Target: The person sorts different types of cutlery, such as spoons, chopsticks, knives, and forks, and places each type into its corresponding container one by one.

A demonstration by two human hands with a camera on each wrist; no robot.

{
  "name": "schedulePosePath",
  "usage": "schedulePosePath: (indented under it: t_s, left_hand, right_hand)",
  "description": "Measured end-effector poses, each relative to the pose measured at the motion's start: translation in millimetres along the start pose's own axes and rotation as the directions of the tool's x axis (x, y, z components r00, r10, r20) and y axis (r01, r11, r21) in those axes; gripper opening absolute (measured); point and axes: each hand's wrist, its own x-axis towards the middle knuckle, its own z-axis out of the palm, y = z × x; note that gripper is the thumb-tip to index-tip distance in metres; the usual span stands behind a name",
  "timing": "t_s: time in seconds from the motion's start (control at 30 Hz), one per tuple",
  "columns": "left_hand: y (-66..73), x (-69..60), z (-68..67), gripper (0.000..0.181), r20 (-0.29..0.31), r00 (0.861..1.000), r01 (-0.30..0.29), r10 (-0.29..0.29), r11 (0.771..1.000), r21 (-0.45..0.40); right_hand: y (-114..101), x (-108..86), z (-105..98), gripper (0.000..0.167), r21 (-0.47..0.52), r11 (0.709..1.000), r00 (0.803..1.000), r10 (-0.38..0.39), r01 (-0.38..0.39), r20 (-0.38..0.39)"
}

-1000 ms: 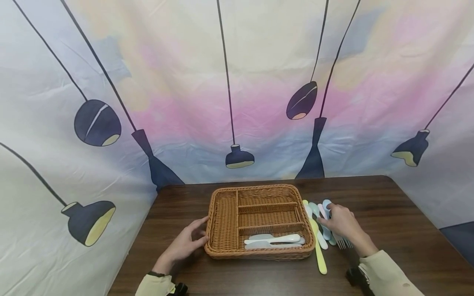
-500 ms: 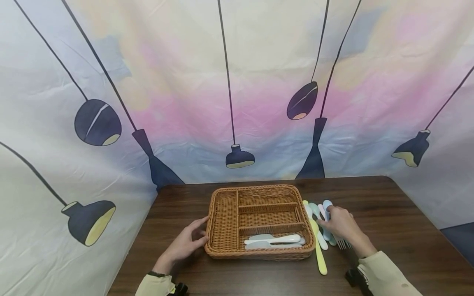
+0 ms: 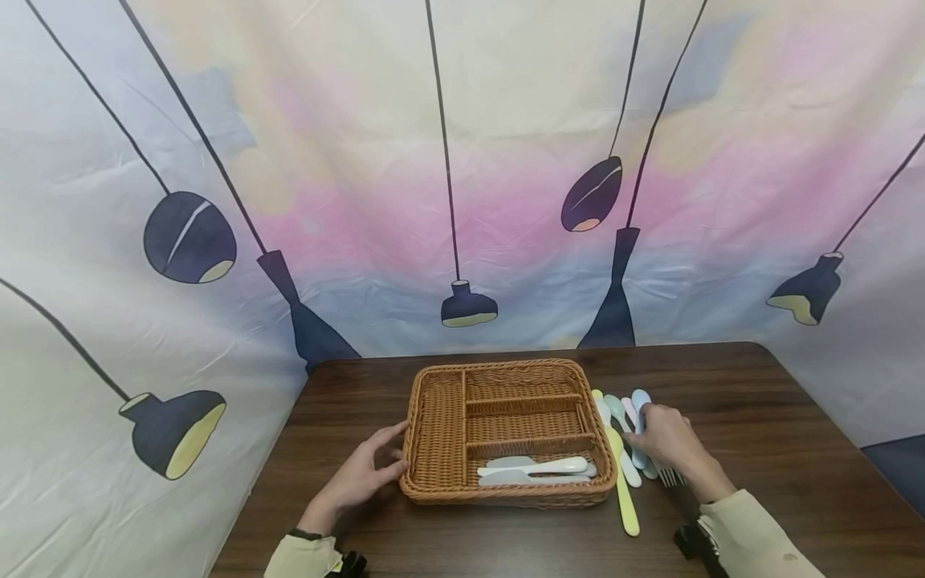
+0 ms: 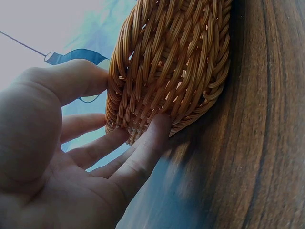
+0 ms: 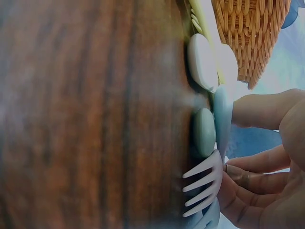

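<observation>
Cutlery [image 3: 630,472] is lying on the counter [image 3: 759,417] beside the basket [image 3: 499,496], whose near compartment is holding knives [image 3: 549,466]. I'm apparently selecting a piece; my right hand [image 3: 672,441] is touching the cutlery, grip unclear. My left hand [image 3: 361,474] is resting loosely against the basket. Next, freeing one piece is seemingly needed.

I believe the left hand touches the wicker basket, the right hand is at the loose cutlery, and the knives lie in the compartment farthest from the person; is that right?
Not quite: the head view shows the knives in the near right compartment of the wicker basket. The left hand does touch the basket, and the right hand is at the loose cutlery.
</observation>
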Motion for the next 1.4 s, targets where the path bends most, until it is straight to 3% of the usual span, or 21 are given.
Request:
schedulePosePath:
  t_s: [0.23, 0.43, 0.6, 1.4]
  left_hand:
    - [0.4, 0.0, 0.3, 0.066, -0.001, 1.0, 0.007, -0.007, 1.0, 0.003]
    - [0.4, 0.5, 0.0, 0.066, -0.003, 1.0, 0.001, -0.001, 1.0, 0.003]
    - [0.2, 0.4, -0.2, 0.066, -0.003, 1.0, 0.003, -0.003, 1.0, 0.004]
    - [1.3, -0.4, -0.5, 0.067, -0.001, 1.0, 0.017, -0.017, 1.0, 0.011]
  right_hand:
    - [2.1, 1.2, 0.9, 0.028, -0.004, 1.0, 1.0, 0.009, -0.009, 0.011]
    - [2.4, 3.5, 1.6, 0.039, -0.018, 0.999, 0.999, 0.032, -0.031, 0.029]
    - [2.1, 3.8, 1.3, 0.039, -0.004, 0.999, 0.998, 0.046, -0.046, 0.041]
    - [4.9, 3.1, 1.1, 0.047, 0.003, 0.999, 0.999, 0.032, -0.032, 0.013]
